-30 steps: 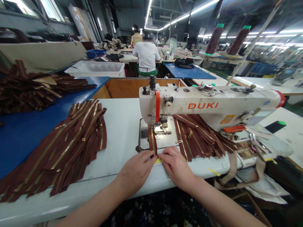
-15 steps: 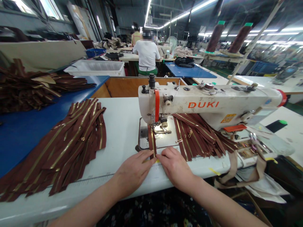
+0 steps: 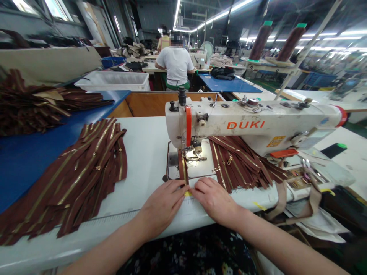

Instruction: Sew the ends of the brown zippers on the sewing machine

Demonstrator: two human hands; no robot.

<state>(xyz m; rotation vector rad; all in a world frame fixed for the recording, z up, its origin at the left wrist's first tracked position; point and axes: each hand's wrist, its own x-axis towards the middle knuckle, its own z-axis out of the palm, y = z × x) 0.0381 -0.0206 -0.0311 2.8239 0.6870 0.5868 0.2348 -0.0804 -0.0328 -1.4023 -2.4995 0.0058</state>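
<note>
A brown zipper strip (image 3: 182, 168) with gold teeth lies under the presser foot of the white sewing machine (image 3: 252, 124). My left hand (image 3: 162, 206) and my right hand (image 3: 213, 198) rest on the white table, fingertips pinching the near end of that strip from either side. A small yellow tag (image 3: 187, 193) shows between the two hands. A stack of brown zippers (image 3: 241, 164) lies under the machine arm, just right of my right hand.
A big heap of brown zippers (image 3: 71, 179) spreads over the table (image 3: 143, 145) at left, with more on the blue surface (image 3: 25, 103). Two brown thread cones (image 3: 259, 40) stand behind the machine. A person in a white shirt (image 3: 175, 65) sits farther back. A white bin (image 3: 114, 81) stands behind.
The zipper strip has fed a little further away under the foot, and both hands have followed it slightly forward. The view has shifted a bit.
</note>
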